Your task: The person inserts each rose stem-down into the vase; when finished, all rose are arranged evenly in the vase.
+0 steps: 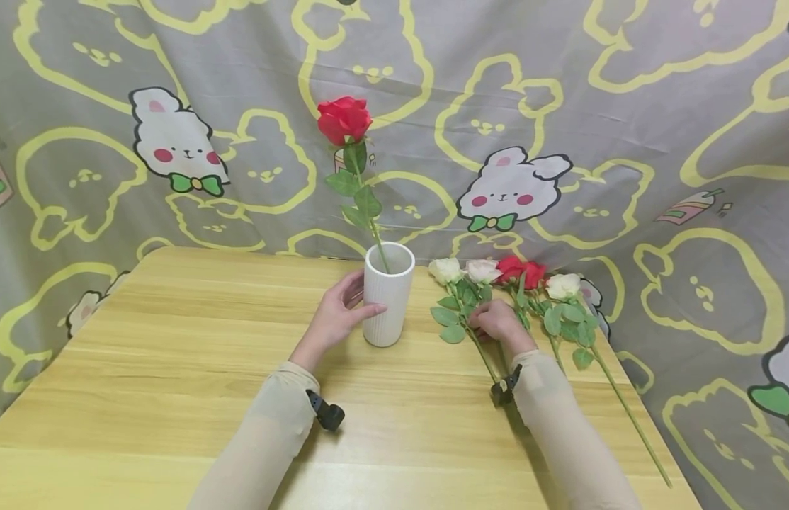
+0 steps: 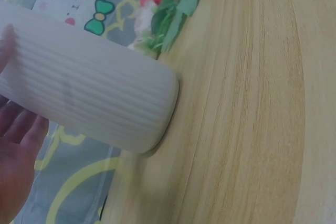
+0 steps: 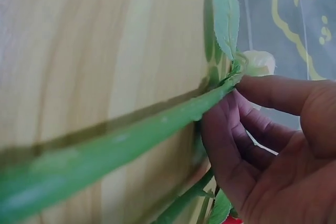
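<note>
A white ribbed vase [image 1: 384,304] stands upright on the table, with one red rose [image 1: 345,120] leaning out of its mouth to the left. My left hand [image 1: 340,312] holds the vase from its left side, thumb across the front and fingers behind it. In the left wrist view the vase [image 2: 100,82] shows its base on the wood. Over to the right, my right hand [image 1: 501,324] pinches the green stem [image 3: 131,135] of a white rose [image 1: 445,270] between thumb and fingers, just below its leaves. That rose lies leftmost among several roses.
Beside it lie a pale pink rose [image 1: 482,270], red roses [image 1: 520,273] and another white rose [image 1: 563,285], whose long stem runs toward the table's right edge. A patterned grey curtain [image 1: 254,64] hangs right behind the wooden table [image 1: 146,375].
</note>
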`<action>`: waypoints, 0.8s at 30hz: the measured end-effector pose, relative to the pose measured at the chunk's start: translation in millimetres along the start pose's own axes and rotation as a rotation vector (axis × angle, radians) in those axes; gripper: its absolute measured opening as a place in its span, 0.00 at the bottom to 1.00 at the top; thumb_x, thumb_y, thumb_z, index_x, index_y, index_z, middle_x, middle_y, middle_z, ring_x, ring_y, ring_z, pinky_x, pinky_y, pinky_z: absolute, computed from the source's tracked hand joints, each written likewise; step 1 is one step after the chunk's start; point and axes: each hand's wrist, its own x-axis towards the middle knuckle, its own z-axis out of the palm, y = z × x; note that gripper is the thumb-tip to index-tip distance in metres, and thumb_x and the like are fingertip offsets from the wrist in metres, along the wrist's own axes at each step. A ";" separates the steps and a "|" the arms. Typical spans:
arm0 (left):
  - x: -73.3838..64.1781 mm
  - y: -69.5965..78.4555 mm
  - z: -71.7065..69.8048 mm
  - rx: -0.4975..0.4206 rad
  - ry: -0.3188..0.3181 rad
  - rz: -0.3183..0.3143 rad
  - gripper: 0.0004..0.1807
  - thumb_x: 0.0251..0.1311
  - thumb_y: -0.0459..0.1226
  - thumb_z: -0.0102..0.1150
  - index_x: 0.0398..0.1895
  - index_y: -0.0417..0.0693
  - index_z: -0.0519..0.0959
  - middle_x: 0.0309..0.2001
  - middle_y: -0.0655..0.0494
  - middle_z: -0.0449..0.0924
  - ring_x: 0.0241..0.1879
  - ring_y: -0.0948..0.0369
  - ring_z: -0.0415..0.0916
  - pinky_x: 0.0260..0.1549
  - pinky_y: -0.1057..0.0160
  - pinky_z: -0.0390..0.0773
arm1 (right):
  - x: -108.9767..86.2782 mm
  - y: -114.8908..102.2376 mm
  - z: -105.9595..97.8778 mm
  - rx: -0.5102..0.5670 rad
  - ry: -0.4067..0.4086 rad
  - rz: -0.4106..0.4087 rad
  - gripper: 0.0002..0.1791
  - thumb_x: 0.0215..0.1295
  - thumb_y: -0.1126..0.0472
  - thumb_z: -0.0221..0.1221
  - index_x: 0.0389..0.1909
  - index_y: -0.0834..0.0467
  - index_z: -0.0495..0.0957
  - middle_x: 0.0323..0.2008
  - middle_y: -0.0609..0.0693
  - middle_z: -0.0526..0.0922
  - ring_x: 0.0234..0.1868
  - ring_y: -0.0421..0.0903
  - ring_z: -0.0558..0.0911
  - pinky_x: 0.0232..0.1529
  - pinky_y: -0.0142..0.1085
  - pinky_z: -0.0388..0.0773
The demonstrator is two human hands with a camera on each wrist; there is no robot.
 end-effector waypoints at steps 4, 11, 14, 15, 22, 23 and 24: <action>-1.0 3.9 0.2 -0.007 -0.008 -0.002 0.39 0.53 0.28 0.72 0.68 0.37 0.66 0.67 0.40 0.67 0.66 0.50 0.64 0.65 0.57 0.66 | 0.3 2.0 -0.8 0.050 -0.005 -0.030 0.09 0.62 0.71 0.58 0.39 0.73 0.81 0.29 0.56 0.81 0.25 0.43 0.80 0.28 0.35 0.82; 0.3 0.0 -0.1 -0.011 -0.001 -0.001 0.39 0.52 0.27 0.72 0.68 0.38 0.66 0.67 0.41 0.68 0.66 0.51 0.65 0.65 0.58 0.67 | -2.2 -4.5 -6.4 0.097 -0.013 -0.064 0.11 0.64 0.70 0.58 0.43 0.73 0.81 0.35 0.57 0.81 0.28 0.44 0.80 0.31 0.37 0.83; 0.7 -0.5 0.0 -0.011 -0.002 0.007 0.39 0.52 0.27 0.72 0.68 0.37 0.66 0.66 0.41 0.68 0.66 0.50 0.65 0.65 0.57 0.67 | -4.4 -8.4 -8.7 0.075 -0.007 -0.093 0.11 0.65 0.68 0.58 0.43 0.71 0.81 0.34 0.57 0.81 0.28 0.44 0.78 0.31 0.36 0.81; 0.6 -0.5 -0.1 -0.010 -0.001 0.009 0.39 0.52 0.27 0.72 0.68 0.37 0.66 0.66 0.41 0.68 0.66 0.50 0.65 0.65 0.57 0.67 | -5.2 -9.8 -9.3 0.071 -0.004 -0.107 0.11 0.65 0.68 0.58 0.43 0.71 0.81 0.34 0.57 0.81 0.29 0.45 0.78 0.31 0.36 0.81; 0.4 -0.4 0.2 -0.014 0.003 0.011 0.38 0.52 0.27 0.72 0.67 0.38 0.67 0.66 0.41 0.69 0.65 0.51 0.66 0.64 0.58 0.68 | -12.9 -21.8 -11.8 0.173 0.010 -0.120 0.12 0.66 0.70 0.57 0.47 0.75 0.78 0.40 0.61 0.81 0.38 0.53 0.82 0.42 0.46 0.85; 0.4 -0.5 0.2 -0.014 0.003 0.011 0.38 0.52 0.27 0.72 0.67 0.38 0.67 0.66 0.41 0.69 0.65 0.51 0.66 0.64 0.58 0.68 | -14.1 -23.8 -12.5 0.185 0.012 -0.121 0.13 0.66 0.71 0.57 0.47 0.75 0.78 0.41 0.62 0.81 0.39 0.53 0.82 0.43 0.46 0.84; 0.4 -0.5 0.3 -0.013 0.004 0.009 0.38 0.52 0.27 0.72 0.67 0.38 0.67 0.66 0.41 0.69 0.65 0.51 0.66 0.64 0.58 0.68 | -15.2 -25.8 -13.3 0.192 0.012 -0.127 0.13 0.66 0.71 0.56 0.48 0.76 0.77 0.42 0.63 0.80 0.39 0.53 0.82 0.44 0.46 0.84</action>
